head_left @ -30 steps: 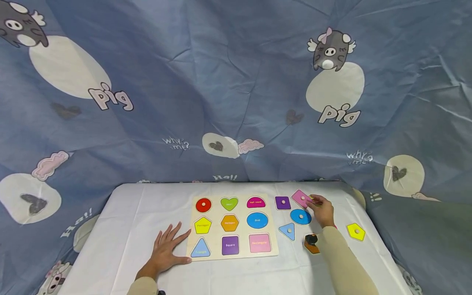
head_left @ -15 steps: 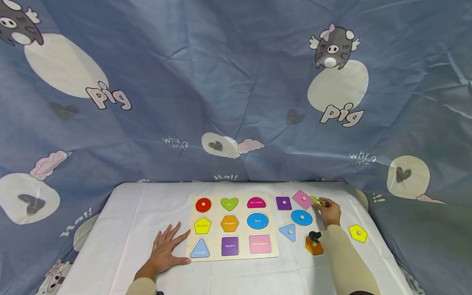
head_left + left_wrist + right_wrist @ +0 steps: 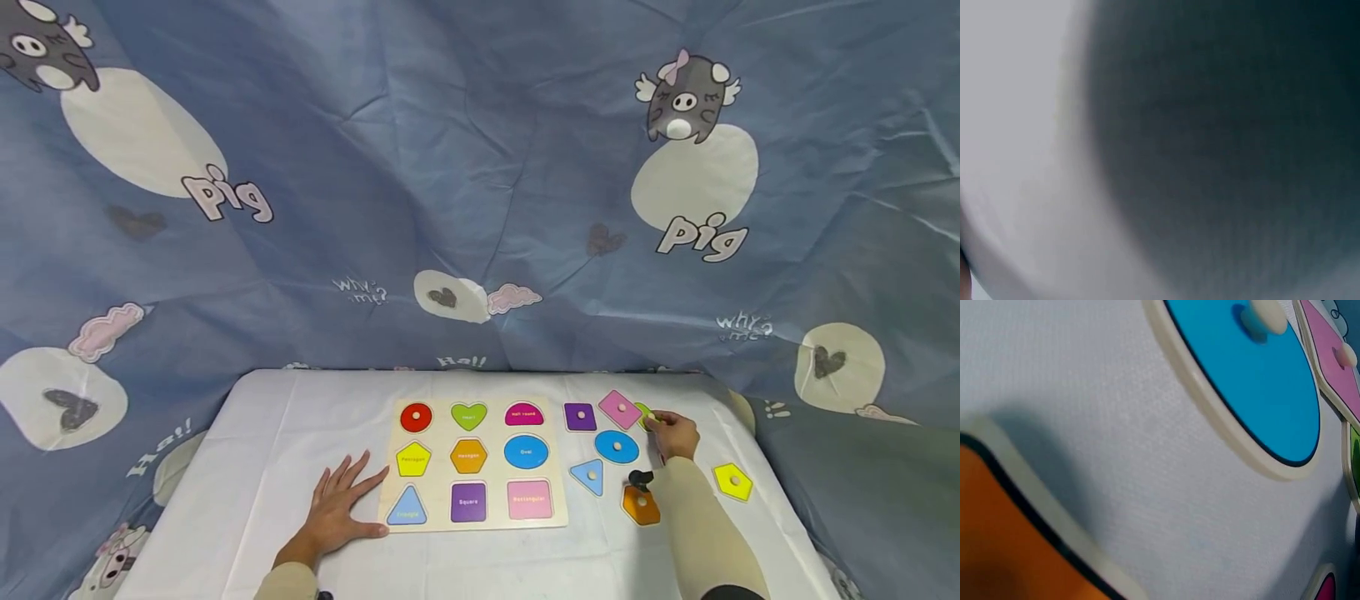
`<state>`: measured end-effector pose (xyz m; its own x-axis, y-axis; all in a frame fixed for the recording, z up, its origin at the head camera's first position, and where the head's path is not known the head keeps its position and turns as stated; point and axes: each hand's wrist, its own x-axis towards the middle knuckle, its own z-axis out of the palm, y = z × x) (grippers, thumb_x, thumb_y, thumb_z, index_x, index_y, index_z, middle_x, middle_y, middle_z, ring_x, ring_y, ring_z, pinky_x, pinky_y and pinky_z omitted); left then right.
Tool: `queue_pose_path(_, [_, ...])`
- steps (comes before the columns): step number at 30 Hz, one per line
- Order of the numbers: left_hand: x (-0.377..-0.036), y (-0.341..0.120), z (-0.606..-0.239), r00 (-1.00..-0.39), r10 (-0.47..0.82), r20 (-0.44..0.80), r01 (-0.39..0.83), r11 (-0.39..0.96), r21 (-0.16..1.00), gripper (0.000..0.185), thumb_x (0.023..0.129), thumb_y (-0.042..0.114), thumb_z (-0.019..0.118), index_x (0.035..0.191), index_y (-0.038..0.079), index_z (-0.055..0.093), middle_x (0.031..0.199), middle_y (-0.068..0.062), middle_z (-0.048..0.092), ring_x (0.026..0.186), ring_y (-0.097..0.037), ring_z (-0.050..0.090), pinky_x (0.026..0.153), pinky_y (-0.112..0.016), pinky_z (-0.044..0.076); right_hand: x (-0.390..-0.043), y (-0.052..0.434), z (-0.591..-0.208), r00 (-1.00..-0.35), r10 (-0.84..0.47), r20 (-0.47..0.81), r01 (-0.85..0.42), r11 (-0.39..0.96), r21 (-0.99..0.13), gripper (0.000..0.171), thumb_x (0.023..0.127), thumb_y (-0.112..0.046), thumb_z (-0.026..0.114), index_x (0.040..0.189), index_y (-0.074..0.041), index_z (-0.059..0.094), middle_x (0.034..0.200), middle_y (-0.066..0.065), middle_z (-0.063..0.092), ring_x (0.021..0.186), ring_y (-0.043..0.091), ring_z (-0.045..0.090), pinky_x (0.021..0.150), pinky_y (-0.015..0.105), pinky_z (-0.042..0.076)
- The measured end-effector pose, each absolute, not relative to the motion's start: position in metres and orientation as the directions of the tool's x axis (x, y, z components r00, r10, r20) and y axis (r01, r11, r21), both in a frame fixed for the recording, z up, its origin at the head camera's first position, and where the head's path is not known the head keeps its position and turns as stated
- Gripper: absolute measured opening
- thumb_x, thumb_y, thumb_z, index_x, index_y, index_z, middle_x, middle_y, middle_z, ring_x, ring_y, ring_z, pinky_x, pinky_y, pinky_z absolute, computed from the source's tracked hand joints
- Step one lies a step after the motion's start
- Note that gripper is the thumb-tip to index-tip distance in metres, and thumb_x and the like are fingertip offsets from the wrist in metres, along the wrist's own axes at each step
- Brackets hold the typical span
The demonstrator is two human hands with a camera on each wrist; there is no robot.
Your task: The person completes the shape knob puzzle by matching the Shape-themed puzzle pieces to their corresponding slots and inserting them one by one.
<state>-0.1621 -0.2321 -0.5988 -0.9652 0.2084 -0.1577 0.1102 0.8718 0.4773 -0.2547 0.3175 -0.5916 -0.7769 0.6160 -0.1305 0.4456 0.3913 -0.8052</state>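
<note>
Fingers splayed, the left hand (image 3: 335,507) meets the board's (image 3: 441,483) left edge. The right hand (image 3: 677,435) touches the green piece (image 3: 642,411), hold unclear. White cloth (image 3: 480,567) stretches below.

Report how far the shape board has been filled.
Done: only the knobbed red circle piece visibly sits in the board. In hand: the right hand touches the green heart piece, grip unclear. Left: the purple square, pink rectangle, blue oval, light-blue triangle, orange hexagon, yellow pentagon and a partly visible magenta piece lie off the board.
</note>
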Motion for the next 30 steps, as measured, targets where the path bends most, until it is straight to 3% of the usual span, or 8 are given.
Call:
queue_pose_path(6, [-0.162,-0.232,-0.598,-0.963,0.2,-0.181,0.094,0.878,0.469,0.097,0.055,0.061,0.082,0.139,0.023,0.052,0.157,-0.014,0.025,0.144,-0.04,0.009,0.113,-0.06,-0.005,-0.255,0.318,-0.593,-0.759,0.631,-0.16,0.483,0.38,-0.789,0.024,0.091,-0.01,0.065,0.108,0.007,0.067,0.108,0.025,0.063,0.096,0.034,0.054,0.083,0.042,0.048])
queue_pose_path(14, [-0.163,-0.233,-0.598,-0.963,0.209,-0.172,0.105,0.874,0.474,0.096,0.056,0.063,0.081,0.139,0.023,0.052,0.157,-0.014,0.025,0.144,-0.04,0.009,0.113,-0.061,-0.004,-0.253,0.315,-0.583,-0.77,0.624,-0.136,0.478,0.422,-0.77,0.022,0.091,-0.009,0.065,0.106,0.007,0.068,0.101,0.023,0.065,0.087,0.031,0.054,0.071,0.036,0.049])
queue_pose_path(20, [-0.161,-0.238,-0.599,-0.963,0.207,-0.173,0.106,0.88,0.464,0.096,0.056,0.063,0.081,0.139,0.023,0.052,0.157,-0.014,0.025,0.144,-0.04,0.009,0.113,-0.061,-0.004,-0.249,0.322,-0.586,-0.81,0.575,-0.117,0.45,0.481,-0.753,0.023,0.091,-0.01,0.064,0.104,0.009,0.067,0.1,0.025,0.063,0.086,0.033,0.053,0.059,0.024,0.039])
queue_pose_path(27, [-0.163,-0.237,-0.596,-0.965,0.206,-0.162,0.105,0.87,0.481,0.096,0.056,0.061,0.082,0.139,0.022,0.052,0.157,-0.015,0.024,0.144,-0.041,0.008,0.113,-0.061,-0.005,-0.244,0.336,-0.593,-0.787,0.608,-0.107,0.468,0.476,-0.745,0.022,0.091,-0.01,0.063,0.102,0.009,0.067,0.094,0.023,0.064,0.083,0.032,0.052,0.062,0.029,0.041])
queue_pose_path(30, [-0.165,-0.234,-0.597,-0.964,0.209,-0.167,0.104,0.868,0.485,0.097,0.056,0.062,0.082,0.14,0.022,0.052,0.157,-0.015,0.024,0.144,-0.041,0.008,0.113,-0.06,-0.005,-0.241,0.34,-0.59,-0.776,0.621,-0.11,0.473,0.458,-0.753,0.022,0.092,-0.01,0.063,0.103,0.009,0.067,0.092,0.022,0.063,0.082,0.03,0.052,0.058,0.023,0.038])
